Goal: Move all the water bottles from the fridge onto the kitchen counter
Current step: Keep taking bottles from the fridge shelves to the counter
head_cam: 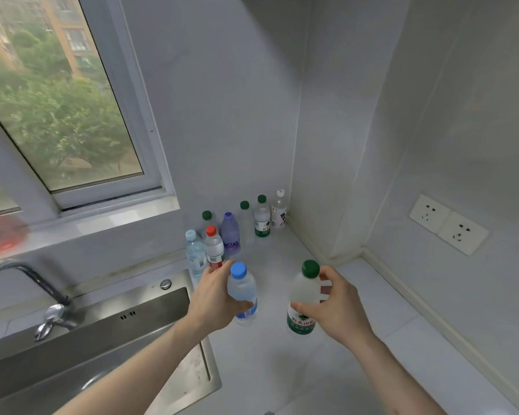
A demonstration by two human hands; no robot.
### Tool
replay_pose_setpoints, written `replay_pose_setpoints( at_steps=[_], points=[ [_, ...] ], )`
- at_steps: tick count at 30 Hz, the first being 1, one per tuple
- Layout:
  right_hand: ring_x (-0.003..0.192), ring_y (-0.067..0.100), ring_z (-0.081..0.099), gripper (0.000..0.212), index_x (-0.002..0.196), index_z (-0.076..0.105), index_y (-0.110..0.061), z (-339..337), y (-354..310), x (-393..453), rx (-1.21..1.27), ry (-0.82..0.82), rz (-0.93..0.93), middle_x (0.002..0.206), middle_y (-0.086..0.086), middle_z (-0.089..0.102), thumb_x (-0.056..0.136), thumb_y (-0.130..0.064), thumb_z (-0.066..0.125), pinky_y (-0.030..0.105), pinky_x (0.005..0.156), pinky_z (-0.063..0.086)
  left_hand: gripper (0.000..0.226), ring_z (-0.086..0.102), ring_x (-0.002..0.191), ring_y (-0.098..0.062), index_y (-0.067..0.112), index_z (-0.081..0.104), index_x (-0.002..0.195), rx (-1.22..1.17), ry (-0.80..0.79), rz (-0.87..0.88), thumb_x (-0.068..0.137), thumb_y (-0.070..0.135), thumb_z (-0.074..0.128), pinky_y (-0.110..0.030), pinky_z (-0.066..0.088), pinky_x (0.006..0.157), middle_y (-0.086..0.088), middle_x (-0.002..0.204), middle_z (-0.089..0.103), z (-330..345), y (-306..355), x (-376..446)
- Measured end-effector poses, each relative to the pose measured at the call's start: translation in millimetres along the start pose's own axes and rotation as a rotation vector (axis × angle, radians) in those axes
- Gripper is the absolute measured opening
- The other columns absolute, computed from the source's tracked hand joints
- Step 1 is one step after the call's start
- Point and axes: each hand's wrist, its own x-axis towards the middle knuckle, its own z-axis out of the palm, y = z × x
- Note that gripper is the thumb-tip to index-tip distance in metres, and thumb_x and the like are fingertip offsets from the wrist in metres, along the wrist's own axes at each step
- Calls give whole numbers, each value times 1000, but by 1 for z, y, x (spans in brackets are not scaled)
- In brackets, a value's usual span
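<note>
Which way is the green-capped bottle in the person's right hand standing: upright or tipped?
Upright: the green-capped bottle has its cap on top, label below, gripped by the right hand.

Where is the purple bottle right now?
In the head view, the translucent purple plastic bottle stands on the white counter by the back wall, right of the red-capped clear bottle.

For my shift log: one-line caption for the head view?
Left hand and right hand hold bottles over counter beside sink.

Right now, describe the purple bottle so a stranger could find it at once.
Start at the window and drop to the counter corner beneath it, where bottles stand along the wall. The purple bottle is mid-row, the only one with a tinted body and purple cap.
</note>
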Motion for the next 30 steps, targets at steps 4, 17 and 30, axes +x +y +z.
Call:
replay_pose_setpoints(
  at_steps=[4, 17, 30],
  points=[
    [91, -6, 69, 56, 102, 63, -39, 22, 3, 37, -13, -10, 50, 100, -28, 71, 61, -25, 99, 31, 82, 62, 62, 58, 98, -16, 35, 52, 114, 44, -43, -14, 68, 43, 91, -37, 56, 83, 15, 103, 61, 8, -17, 45],
    [97, 6, 70, 57, 97, 57, -41, 90, 25, 136, -129, -4, 144, 104, -21, 69, 50, -44, 88, 39, 85, 61, 49, 66, 85, -21, 30, 50, 103, 71, -71, -42, 68, 34, 84, -43, 61, 76, 9, 92, 66, 42, -56, 155],
    [94, 10, 69, 54, 99, 61, -31, 121, 35, 214, -170, 20, 179, 100, -15, 72, 56, -26, 94, 35, 82, 59, 53, 65, 105, -24, 20, 56, 119, 14, -63, -157, 75, 17, 86, -38, 56, 90, 1, 117, 69, 64, -70, 217]
  ],
)
